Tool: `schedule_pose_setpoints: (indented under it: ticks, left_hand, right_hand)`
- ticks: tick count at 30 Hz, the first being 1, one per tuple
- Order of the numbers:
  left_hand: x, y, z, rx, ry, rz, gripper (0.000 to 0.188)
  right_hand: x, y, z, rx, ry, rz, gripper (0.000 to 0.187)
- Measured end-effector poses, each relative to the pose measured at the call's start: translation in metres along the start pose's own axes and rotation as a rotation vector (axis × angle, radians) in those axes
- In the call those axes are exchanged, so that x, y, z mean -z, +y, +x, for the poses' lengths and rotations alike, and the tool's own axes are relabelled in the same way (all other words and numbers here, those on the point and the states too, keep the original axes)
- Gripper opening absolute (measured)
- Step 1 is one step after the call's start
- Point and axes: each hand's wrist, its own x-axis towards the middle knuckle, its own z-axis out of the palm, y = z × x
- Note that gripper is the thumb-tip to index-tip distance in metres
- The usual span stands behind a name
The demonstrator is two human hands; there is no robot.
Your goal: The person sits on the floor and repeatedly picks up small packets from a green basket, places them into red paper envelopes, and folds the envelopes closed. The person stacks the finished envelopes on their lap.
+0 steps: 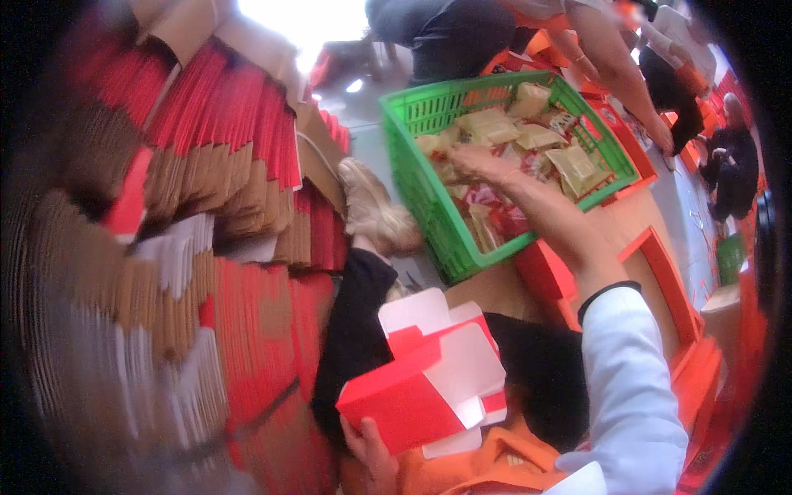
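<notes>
My left hand (371, 452) is closed on the lower corner of a red cardboard box (404, 400), held over my lap. White-inside flaps on the box stand unfolded toward the upper right. My right arm stretches out to a green plastic basket (404, 165), and my right hand (481, 163) is inside it, among the packets. Several cream-coloured packets (575, 171) fill the basket, along with some red-and-clear wrapped ones (483, 198). The fingertips of my right hand are blurred against the packets, so whether they grip one does not show.
Tall stacks of flattened red and brown cartons (223, 157) crowd the left side. More flat red boxes (256, 346) stand packed below them. Orange-red trays (660, 272) lie right of the basket. Other people (450, 41) work at the far side, one arm (619, 70) reaching down close by.
</notes>
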Motion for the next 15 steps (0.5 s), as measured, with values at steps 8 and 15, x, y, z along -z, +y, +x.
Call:
schedule_pose_setpoints:
  ticks: [8,15]
  left_hand:
    - [-0.001,-0.004,-0.003,-0.01,0.047,-0.046,0.059]
    - [-0.022,0.012,0.001,-0.09,0.063,-0.095,0.05]
  right_hand:
    - [-0.021,0.013,0.01,-0.17,-0.082,0.066,0.052]
    - [0.144,-0.066,-0.104,0.084,0.554,0.19,0.071]
